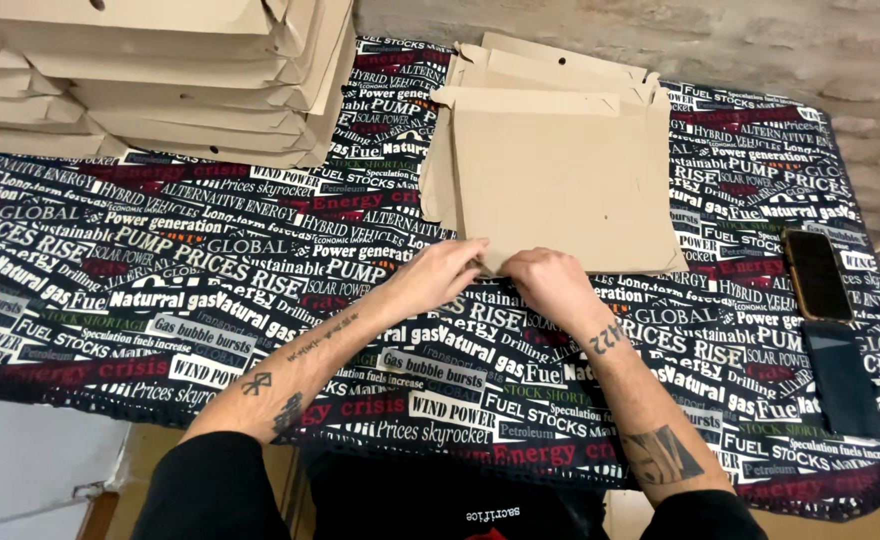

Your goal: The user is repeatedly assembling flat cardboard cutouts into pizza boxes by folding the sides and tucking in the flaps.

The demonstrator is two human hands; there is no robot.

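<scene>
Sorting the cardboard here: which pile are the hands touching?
The flat pile of unfolded sheets mid-table, gripped at its near edge; the folded boxes sit untouched far left.

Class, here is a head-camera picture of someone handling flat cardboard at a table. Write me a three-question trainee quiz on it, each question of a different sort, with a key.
1. True or false: both hands touch the near edge of the flat cardboard sheet.
2. Multiple choice: where is the stack of folded cardboard boxes? A) far left of the table B) near right corner C) under the table
3. Fill in: two dark ______ lie near the table's right edge.

Key
1. True: the left hand and right hand meet at its near edge.
2. A.
3. Phones: one phone lies beyond the other phone, on the printed tablecloth.
</scene>
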